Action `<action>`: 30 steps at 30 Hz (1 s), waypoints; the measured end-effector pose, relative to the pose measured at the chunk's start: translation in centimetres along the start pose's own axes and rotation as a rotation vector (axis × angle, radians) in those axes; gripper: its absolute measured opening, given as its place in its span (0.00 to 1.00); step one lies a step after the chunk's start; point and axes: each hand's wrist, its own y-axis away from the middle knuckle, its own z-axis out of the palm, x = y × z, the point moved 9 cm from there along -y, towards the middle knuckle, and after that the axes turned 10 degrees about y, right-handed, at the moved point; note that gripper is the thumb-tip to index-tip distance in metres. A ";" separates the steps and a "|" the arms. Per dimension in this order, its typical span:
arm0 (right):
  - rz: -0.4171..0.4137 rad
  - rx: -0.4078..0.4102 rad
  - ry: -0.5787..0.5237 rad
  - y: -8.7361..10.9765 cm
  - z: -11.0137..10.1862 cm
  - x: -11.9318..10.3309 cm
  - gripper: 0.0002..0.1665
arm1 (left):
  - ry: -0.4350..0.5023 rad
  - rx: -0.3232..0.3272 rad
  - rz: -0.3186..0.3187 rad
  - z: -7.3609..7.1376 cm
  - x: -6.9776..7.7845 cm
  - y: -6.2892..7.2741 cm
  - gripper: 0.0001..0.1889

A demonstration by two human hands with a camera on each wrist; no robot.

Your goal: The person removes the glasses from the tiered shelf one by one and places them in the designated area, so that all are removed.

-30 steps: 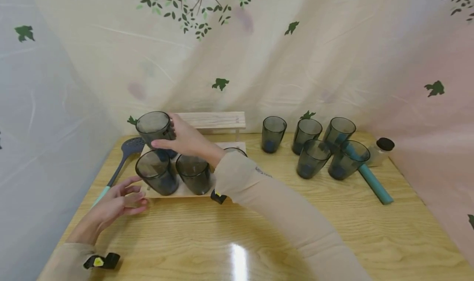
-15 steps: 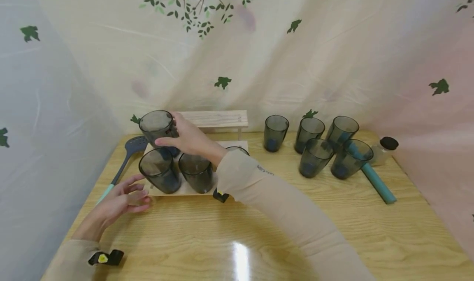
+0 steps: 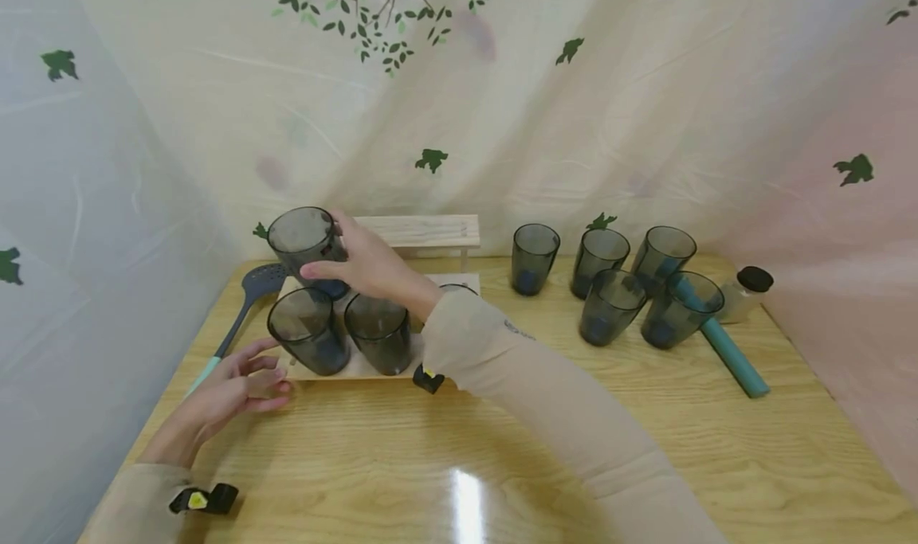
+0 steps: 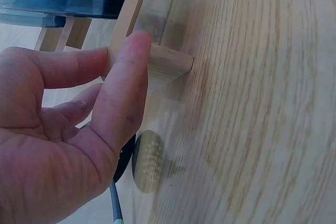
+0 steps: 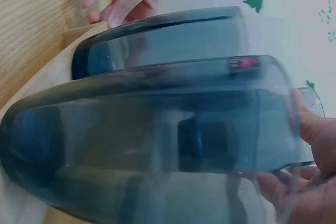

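Note:
In the head view, my right hand point(image 3: 369, 261) grips a smoky grey glass tumbler point(image 3: 304, 245) by its side, upright over the back left of a light wooden rack point(image 3: 402, 230). Two more tumblers stand on the lower board in front of it, one at the left point(image 3: 311, 337) and one beside it point(image 3: 380, 337); another is mostly hidden behind my right sleeve. At the rack's front left corner is my left hand point(image 3: 229, 385). The left wrist view shows its thumb and fingertips pinching the wooden corner point(image 4: 170, 59). Near tumblers largely cover the right hand's grip in the right wrist view.
Several matching tumblers point(image 3: 534, 261) stand on the table right of the rack. Behind them lie a teal stick-like handle point(image 3: 731, 357) and a clear jar with a black lid point(image 3: 755, 279). A slotted turner point(image 3: 247, 297) lies along the left side. A patterned curtain point(image 3: 645, 114) hangs behind.
Over the last half second the tumbler in my right hand has risen slightly. My left hand stays at the rack's corner. The head view has shifted a little since a second ago.

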 end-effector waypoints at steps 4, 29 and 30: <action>0.009 -0.012 -0.010 0.4 -0.9 -0.1 0.58 | 0.004 0.001 -0.001 -0.1 0.0 0.1 0.37; 0.013 0.285 -0.160 11.2 -13.7 7.5 0.48 | 0.033 -0.013 0.007 -0.1 0.1 0.0 0.37; 0.020 0.300 -0.153 11.8 -13.9 8.1 0.47 | 0.035 -0.015 0.008 -0.1 0.0 0.0 0.36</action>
